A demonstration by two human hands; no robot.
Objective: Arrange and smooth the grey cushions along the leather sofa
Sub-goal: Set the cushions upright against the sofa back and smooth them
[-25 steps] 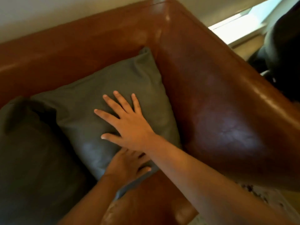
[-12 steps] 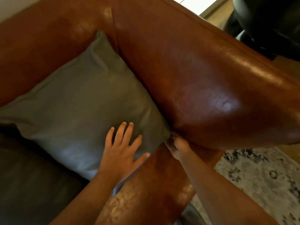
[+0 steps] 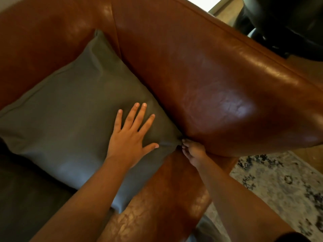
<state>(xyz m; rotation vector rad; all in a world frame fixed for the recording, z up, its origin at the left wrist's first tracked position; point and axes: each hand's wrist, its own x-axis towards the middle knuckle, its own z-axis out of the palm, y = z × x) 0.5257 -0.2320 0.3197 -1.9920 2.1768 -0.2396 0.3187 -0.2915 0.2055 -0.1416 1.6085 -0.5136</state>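
A grey cushion leans in the corner of the brown leather sofa, against the backrest and the armrest. My left hand lies flat on the cushion's lower right part, fingers spread. My right hand is at the cushion's right corner, where it meets the armrest, and its fingers pinch that corner. A second, darker grey cushion lies at the lower left, partly under the first.
The sofa's armrest bulges over the seat on the right. A patterned grey rug covers the floor at the lower right. A dark chair stands behind the armrest at the top right.
My right hand left the cushion's face and went down to its right corner by the armrest. My left hand slid up and now lies flat on the cushion. The view shifted to the right.
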